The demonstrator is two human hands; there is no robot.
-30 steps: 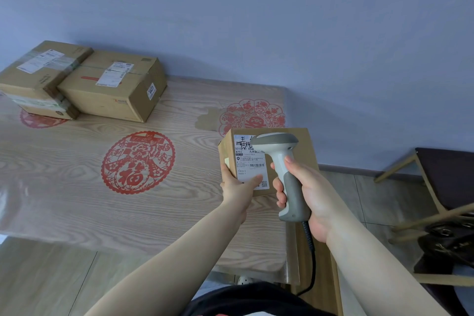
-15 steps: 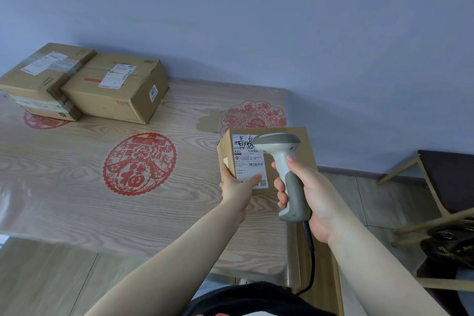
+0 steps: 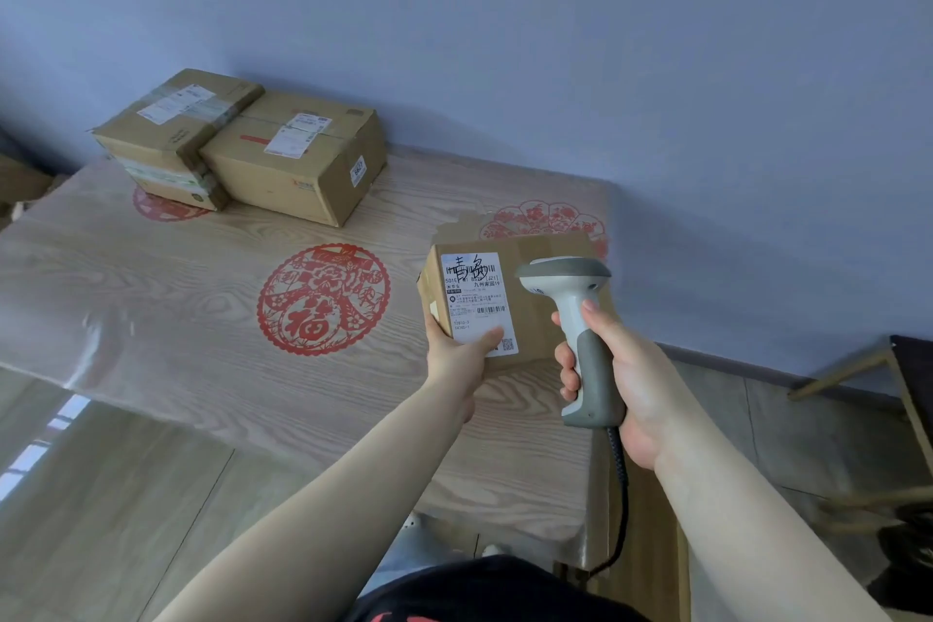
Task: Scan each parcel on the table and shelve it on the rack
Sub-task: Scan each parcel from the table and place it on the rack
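Your right hand (image 3: 613, 371) wraps its fingers round the grey grip of the white and grey handheld barcode scanner (image 3: 575, 318), whose dark coiled cable (image 3: 618, 495) drops past the table's near corner. Your left hand (image 3: 462, 351) holds the small brown cardboard parcel (image 3: 535, 298) from below, thumb pressed onto the lower edge of its white shipping label (image 3: 477, 301). The parcel is tilted up toward you over the right end of the table, just beside the scanner head.

Over the last second little has changed between your hands: the same grip on both, the scanner head aimed across the same label. What has shifted is your view, which now takes in more of the table's left side. I judge that the scan of this parcel is in hand or only just done; no beam or signal shows, so I cannot tell which. Shelving it is not yet begun.

Farther out, the pale wood-grain table (image 3: 151, 298) carries red paper-cut decals. At its far left, against the blue wall, two larger taped brown cardboard boxes (image 3: 282, 162) lie touching side by side, both not yet handled. A dark wooden chair (image 3: 903, 369) stands to your right, near the scanner cable. The rack is not in view, so I cannot say which way you must turn.
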